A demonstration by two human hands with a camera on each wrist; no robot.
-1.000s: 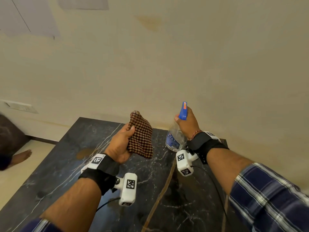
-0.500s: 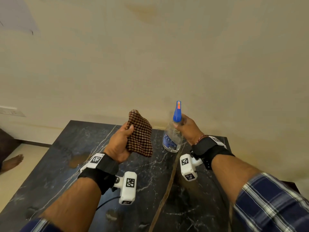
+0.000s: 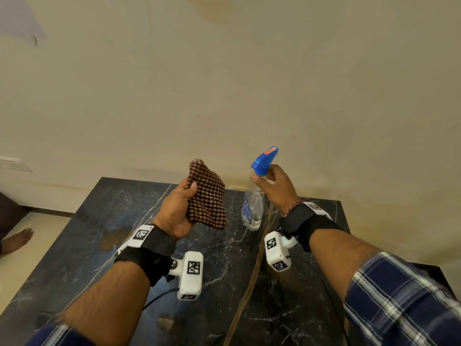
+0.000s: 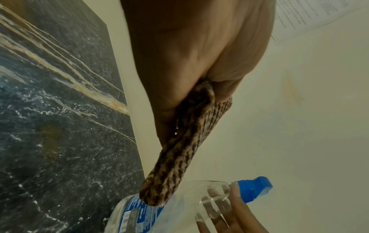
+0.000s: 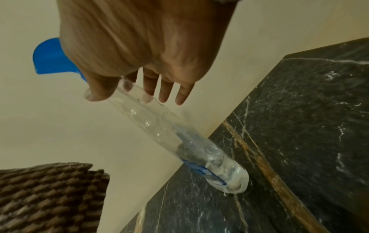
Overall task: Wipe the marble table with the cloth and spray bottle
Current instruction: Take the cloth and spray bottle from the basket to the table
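The right hand holds the spray bottle by its neck, thumb on one side and fingers on the other, just under the blue spray head. A moment ago the blue head stood straight up with its thin side to the camera. Now it has turned, so the nozzle points up and away to the right, toward the wall, and the bottle leans a little. The bottle hangs low above the back part of the marble table, next to the brown vein in the stone. In the right wrist view its bottom looks very close to the stone, but I cannot tell if it touches. The left hand grips the folded brown checked cloth, with the thumb pressed on the front, and holds it up in the air just beside the bottle. The cloth has hardly moved. The nozzle does not face the table yet, so I think the hand is turning the bottle to get a finger on the trigger. There is a light brown patch on the left side of the table, so I think the wiping has not started there. The bottle looks thin and nearly empty, so a hard squeeze could dent it.
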